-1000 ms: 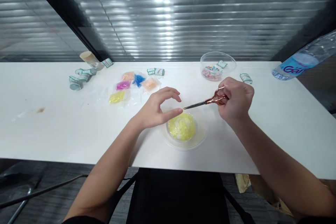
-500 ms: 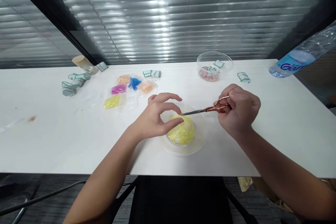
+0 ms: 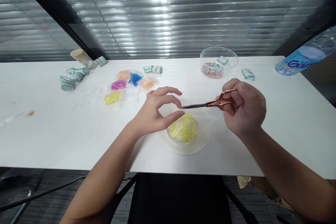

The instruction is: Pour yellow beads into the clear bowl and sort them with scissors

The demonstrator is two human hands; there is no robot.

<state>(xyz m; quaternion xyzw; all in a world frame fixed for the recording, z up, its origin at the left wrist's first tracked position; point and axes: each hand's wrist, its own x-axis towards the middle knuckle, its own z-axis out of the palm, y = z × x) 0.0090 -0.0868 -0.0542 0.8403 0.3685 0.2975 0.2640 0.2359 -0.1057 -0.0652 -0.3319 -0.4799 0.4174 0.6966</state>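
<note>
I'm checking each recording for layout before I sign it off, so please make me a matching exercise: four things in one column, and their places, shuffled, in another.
Things
1. scissors
2. yellow mound
3. bottle
4. blue packet

Places
A. near the far right corner of the table
B. between two peach packets
C. in the right hand
D. in front of the person, ringed by a wide, see-through rim

Pairs: 1-C, 2-D, 3-A, 4-B
</note>
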